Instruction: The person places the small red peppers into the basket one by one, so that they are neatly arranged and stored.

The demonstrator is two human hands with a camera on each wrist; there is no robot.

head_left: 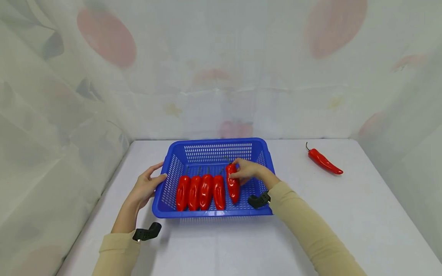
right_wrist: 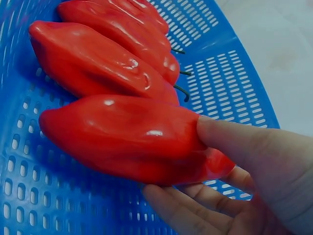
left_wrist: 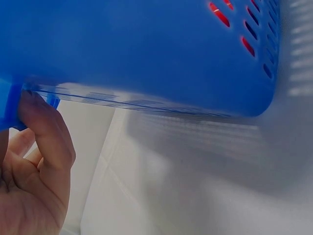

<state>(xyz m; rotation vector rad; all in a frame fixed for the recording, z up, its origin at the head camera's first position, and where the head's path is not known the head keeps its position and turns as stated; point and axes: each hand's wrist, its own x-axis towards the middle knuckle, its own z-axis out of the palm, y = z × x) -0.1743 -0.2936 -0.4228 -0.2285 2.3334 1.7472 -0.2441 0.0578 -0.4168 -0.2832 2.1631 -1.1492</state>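
A blue plastic basket [head_left: 221,213] with slotted walls stands on the table. Inside it several red chili peppers [head_left: 206,191] lie side by side, stems toward the far wall. My right hand [head_left: 246,171] reaches into the basket and grips another red chili pepper [right_wrist: 127,137] near its stem end, thumb on one side and fingers on the other. This pepper lies just right of the row. At the basket's left rim, my left hand [head_left: 146,186] holds the edge between thumb and fingers; the left wrist view shows its fingers [left_wrist: 46,127] at the rim's underside.
One more red chili pepper [head_left: 324,161] lies on the white table [head_left: 310,214] to the right of the basket. Pale patterned cloth [head_left: 221,76] hangs behind the table and along both sides. Dark wrist cameras [head_left: 147,232] sit on both wrists.
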